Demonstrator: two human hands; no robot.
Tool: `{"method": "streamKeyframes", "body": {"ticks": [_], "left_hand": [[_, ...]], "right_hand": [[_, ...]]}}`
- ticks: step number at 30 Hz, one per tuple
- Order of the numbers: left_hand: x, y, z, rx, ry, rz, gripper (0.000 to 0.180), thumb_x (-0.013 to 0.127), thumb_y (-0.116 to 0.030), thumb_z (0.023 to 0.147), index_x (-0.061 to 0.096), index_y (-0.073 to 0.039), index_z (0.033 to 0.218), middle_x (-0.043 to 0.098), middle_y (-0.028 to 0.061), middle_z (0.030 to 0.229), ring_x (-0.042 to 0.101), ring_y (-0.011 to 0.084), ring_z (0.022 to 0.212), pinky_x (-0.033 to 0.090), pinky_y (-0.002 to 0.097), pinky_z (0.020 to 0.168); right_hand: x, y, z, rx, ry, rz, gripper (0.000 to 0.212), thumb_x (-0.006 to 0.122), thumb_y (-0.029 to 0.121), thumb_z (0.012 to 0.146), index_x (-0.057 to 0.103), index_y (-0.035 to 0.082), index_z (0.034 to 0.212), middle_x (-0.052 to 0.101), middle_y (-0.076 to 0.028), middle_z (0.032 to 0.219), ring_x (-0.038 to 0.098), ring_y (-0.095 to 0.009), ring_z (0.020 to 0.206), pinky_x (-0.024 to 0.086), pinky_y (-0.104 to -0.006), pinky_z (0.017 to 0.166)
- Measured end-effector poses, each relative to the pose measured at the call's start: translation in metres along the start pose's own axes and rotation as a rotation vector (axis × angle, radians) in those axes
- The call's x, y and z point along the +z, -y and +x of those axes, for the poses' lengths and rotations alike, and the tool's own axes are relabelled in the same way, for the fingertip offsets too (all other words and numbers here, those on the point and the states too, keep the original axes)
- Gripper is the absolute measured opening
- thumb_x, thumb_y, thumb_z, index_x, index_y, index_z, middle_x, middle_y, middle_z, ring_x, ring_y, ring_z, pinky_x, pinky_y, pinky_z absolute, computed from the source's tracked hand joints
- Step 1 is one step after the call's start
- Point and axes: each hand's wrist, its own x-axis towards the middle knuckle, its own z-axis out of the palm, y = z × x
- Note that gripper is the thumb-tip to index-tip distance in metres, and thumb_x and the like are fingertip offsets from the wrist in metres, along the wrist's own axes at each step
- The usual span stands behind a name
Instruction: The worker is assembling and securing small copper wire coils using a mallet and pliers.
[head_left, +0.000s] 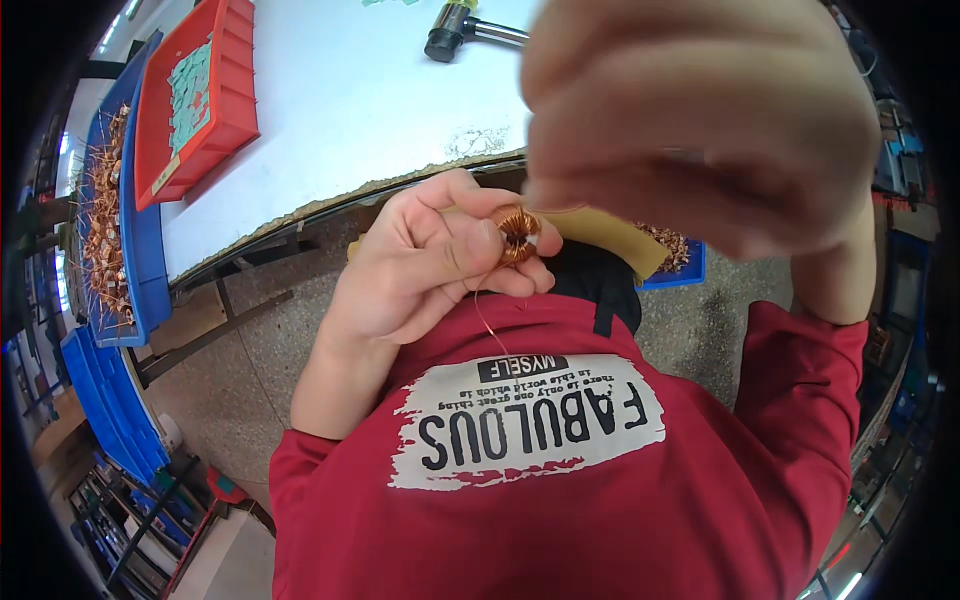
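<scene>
My left hand (425,245) pinches a small ring-shaped coil (518,235) between thumb and fingers, in front of my body. Copper wire is wound around the ring, and a white patch shows at its right side. From the coil a loose copper wire end (487,318) hangs down over my red top. My right hand (700,120) is raised close to the camera, large and blurred, up and to the right of the coil. Its fingers are curled closed; whatever they grip is hidden.
Beyond my hands lies a white tabletop (350,110) with a worn front edge. On it are a red bin (235,110) of green pieces and a hammer (450,35). Blue bins with copper coils stand at left (150,260) and below the table's edge at right (690,270).
</scene>
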Motion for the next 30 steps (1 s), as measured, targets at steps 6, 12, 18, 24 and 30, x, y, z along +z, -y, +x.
{"method": "streamKeyframes", "body": {"ticks": [6, 12, 18, 24, 30], "left_hand": [[0.006, 0.0, -0.002, 0.022, 0.09, -0.086, 0.024, 0.054, -0.001, 0.088, 0.051, 0.001, 0.111, 0.056, 0.0332, 0.103, 0.066, 0.0356, 0.081, 0.058, 0.0332, 0.071], [0.003, 0.007, -0.009, 0.076, 0.004, -0.23, 0.025, 0.055, -0.001, 0.087, 0.049, 0.002, 0.111, 0.056, 0.0342, 0.102, 0.066, 0.0364, 0.081, 0.058, 0.0334, 0.07], [0.006, 0.003, -0.011, 0.052, 0.119, -0.187, 0.026, 0.055, -0.001, 0.087, 0.047, 0.002, 0.112, 0.054, 0.0349, 0.104, 0.065, 0.0365, 0.082, 0.058, 0.0339, 0.07], [0.003, 0.004, -0.011, 0.069, 0.164, -0.155, 0.028, 0.053, -0.003, 0.089, 0.044, 0.0, 0.115, 0.052, 0.0341, 0.109, 0.063, 0.0365, 0.09, 0.057, 0.035, 0.074], [0.004, -0.004, -0.008, 0.254, 0.065, -0.204, 0.029, 0.049, -0.009, 0.092, 0.043, -0.004, 0.119, 0.047, 0.0291, 0.121, 0.056, 0.0345, 0.106, 0.054, 0.0353, 0.084]], "right_hand": [[-0.001, -0.031, 0.007, 0.054, 0.033, 0.162, 0.009, 0.067, 0.01, 0.082, 0.067, 0.002, 0.079, 0.057, -0.001, 0.069, 0.043, -0.008, 0.057, 0.034, -0.0187, 0.053], [0.002, -0.015, 0.008, 0.075, 0.019, 0.239, 0.009, 0.065, 0.011, 0.083, 0.067, 0.003, 0.081, 0.057, 0.0, 0.068, 0.043, -0.007, 0.058, 0.034, -0.0183, 0.054], [0.006, -0.034, 0.004, 0.138, 0.015, 0.26, 0.009, 0.066, 0.012, 0.083, 0.067, 0.003, 0.084, 0.058, 0.0, 0.069, 0.043, -0.007, 0.059, 0.035, -0.0188, 0.055], [0.015, -0.048, 0.0, 0.331, 0.034, 0.554, 0.014, 0.066, 0.014, 0.083, 0.066, 0.002, 0.09, 0.061, -0.002, 0.072, 0.047, -0.008, 0.062, 0.037, -0.0194, 0.058], [0.014, -0.008, -0.012, -0.14, -0.48, 0.008, 0.017, 0.065, 0.015, 0.082, 0.064, 0.001, 0.092, 0.063, -0.007, 0.077, 0.054, -0.015, 0.066, 0.043, -0.0231, 0.062]]}}
